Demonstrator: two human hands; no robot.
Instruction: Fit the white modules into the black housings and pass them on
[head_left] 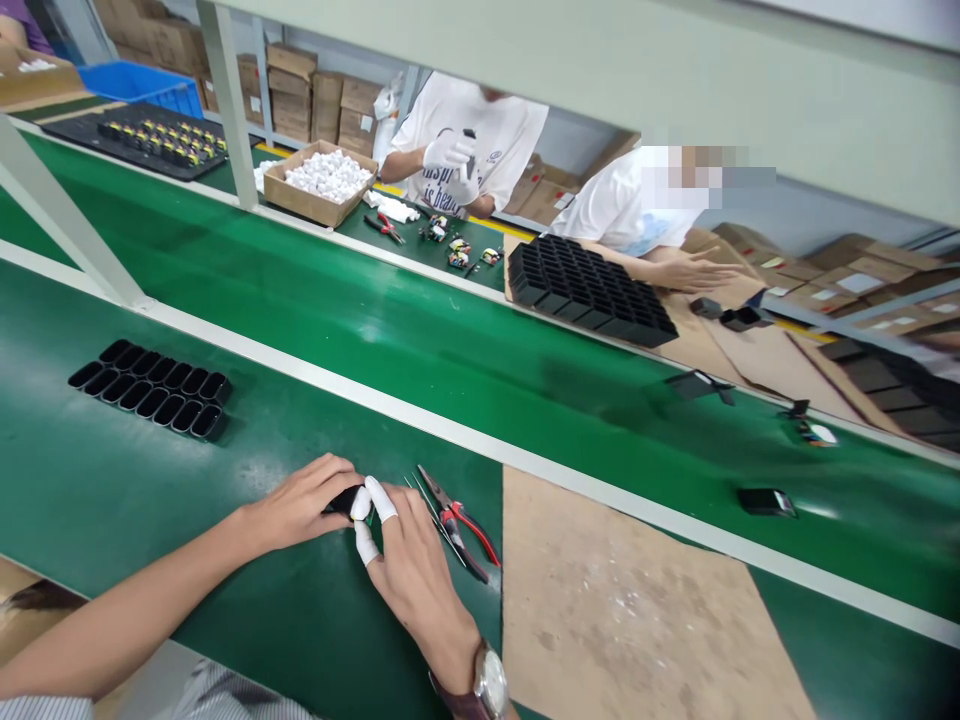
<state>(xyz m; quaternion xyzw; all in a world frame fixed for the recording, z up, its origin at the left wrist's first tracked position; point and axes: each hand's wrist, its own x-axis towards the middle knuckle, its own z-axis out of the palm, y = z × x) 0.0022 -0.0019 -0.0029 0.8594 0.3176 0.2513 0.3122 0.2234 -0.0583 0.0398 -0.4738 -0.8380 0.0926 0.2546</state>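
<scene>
Just left of the red-handled pliers [451, 516] on the green tabletop [322, 620], my left hand [309, 503] closes around a small black case [341, 501], its fingers wrapped over the top and outer end. My right hand [416, 548], between that case and the pliers, is half curled, its thumb and forefinger in white finger covers [381, 498] bent toward the case's near end; from my remote view I cannot tell whether they pinch anything. A wristwatch [491, 682] circles the right wrist, nearer to me than the pliers. Slim metal tweezers [433, 517] lie just beside the pliers, on their left. Well to the left of the pliers, a double row of open black cases [154, 390] stands on the tabletop; to their right lies a stained cardboard sheet [622, 620]. Beyond the pliers runs a green belt [375, 330], where a loose dark case [763, 502] sits well to the right of them. Farther beyond the pliers, across the belt, a white-gloved co-worker [480, 125] holds up a dark piece [469, 150] near a carton [300, 200] of white pieces [330, 175], while another person in white [622, 210] reaches out bare-handed behind a large black block of cases [589, 290].
</scene>
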